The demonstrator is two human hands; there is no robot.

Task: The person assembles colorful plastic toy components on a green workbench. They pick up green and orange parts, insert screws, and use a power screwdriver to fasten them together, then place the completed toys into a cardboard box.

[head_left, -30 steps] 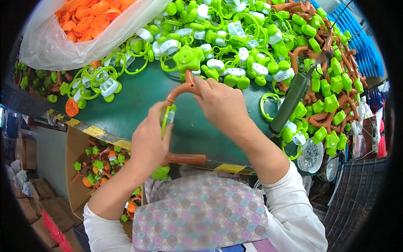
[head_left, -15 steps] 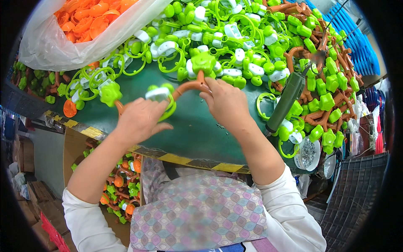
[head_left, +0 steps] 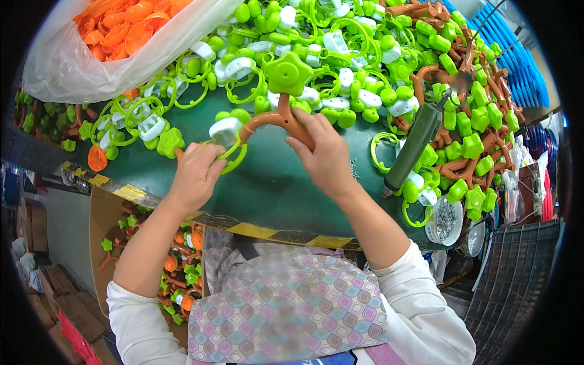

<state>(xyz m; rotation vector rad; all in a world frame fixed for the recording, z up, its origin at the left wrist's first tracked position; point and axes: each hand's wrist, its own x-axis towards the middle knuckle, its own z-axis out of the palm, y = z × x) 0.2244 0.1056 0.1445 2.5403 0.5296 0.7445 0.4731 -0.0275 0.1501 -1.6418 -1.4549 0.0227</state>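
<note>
My right hand (head_left: 325, 155) is closed round a curved brown branch-shaped plastic piece (head_left: 267, 123). A green star-shaped knob (head_left: 288, 73) tops its upright stem. The left end of the branch meets a light green ring (head_left: 236, 159), which carries a white part (head_left: 225, 129) with green knobs. My left hand (head_left: 198, 173) pinches the ring at its left side, fingertips together. Just beyond the left hand's fingers is another green star knob (head_left: 170, 143) on a brown stem; the fingers hide where that stem ends.
A green table with a yellow-black edge (head_left: 255, 230) lies under my hands. Green-and-white ring parts (head_left: 340, 45) and brown branches (head_left: 499, 97) heap behind. A green power screwdriver (head_left: 417, 146) and bowl of screws (head_left: 445, 220) are right; a bag of orange parts (head_left: 67, 67) is left.
The branch in my right hand has tilted and shifted slightly left, its star knob now higher. My left fingers have closed onto the ring. The other star knob has moved a little right.
</note>
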